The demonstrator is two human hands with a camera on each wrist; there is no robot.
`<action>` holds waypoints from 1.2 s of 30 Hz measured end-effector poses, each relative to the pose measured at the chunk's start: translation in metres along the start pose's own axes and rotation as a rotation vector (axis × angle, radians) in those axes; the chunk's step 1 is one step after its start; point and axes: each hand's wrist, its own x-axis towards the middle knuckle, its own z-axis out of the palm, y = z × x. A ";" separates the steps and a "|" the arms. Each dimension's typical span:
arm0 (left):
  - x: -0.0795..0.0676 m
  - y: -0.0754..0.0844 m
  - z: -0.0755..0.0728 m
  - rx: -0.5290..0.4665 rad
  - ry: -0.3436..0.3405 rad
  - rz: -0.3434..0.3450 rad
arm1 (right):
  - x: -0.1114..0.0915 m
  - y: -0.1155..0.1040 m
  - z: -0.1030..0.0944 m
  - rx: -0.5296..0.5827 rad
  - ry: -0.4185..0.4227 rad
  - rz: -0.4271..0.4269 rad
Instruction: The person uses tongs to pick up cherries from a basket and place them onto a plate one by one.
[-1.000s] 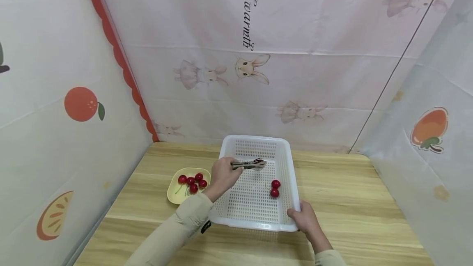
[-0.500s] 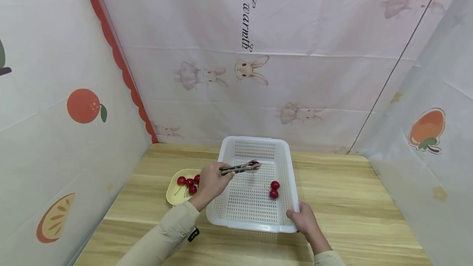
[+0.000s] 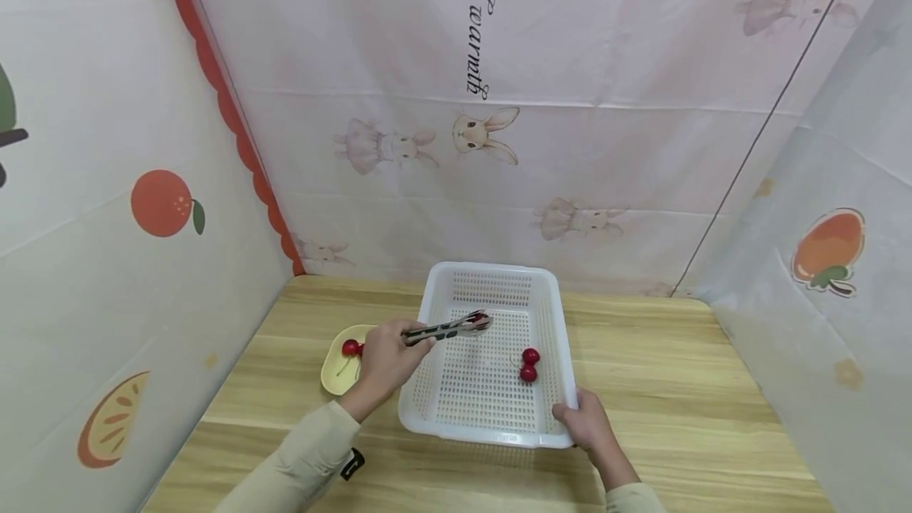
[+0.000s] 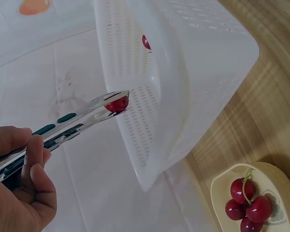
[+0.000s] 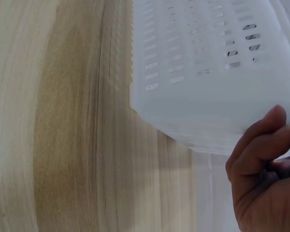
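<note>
My left hand (image 3: 388,359) grips metal tongs (image 3: 438,331) with dark handle inlays. Between the tong tips is a red cherry (image 4: 117,103), held above the left part of a white perforated plastic basket (image 3: 492,438). Two more cherries (image 3: 529,365) lie together on the basket floor, right of the middle. At the basket's near right corner my right hand (image 3: 587,422) holds the rim, thumb on the inner side. A small yellow dish (image 4: 217,191) left of the basket bears several cherries (image 4: 259,209); in the head view my left hand covers part of it.
The wood-grain table (image 3: 677,386) carries basket and dish. A printed cloth wall (image 3: 399,220) rises right behind the basket, and more cloth walls stand at the left (image 3: 214,291) and right (image 3: 805,355).
My left hand has moved left and slightly nearer, carrying the tongs and cherry from over the basket's far middle toward its left side. The right hand keeps its hold on the rim.
</note>
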 end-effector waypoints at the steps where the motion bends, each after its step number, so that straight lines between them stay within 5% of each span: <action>1: -0.001 -0.001 -0.002 0.004 0.003 0.000 | 0.000 0.000 0.000 0.001 0.000 0.001; 13: -0.012 -0.012 -0.025 0.025 0.060 0.034 | 0.001 0.002 0.001 0.014 -0.003 0.009; 36: -0.031 -0.030 -0.061 -0.049 0.101 -0.097 | 0.000 -0.001 0.000 0.025 -0.009 0.011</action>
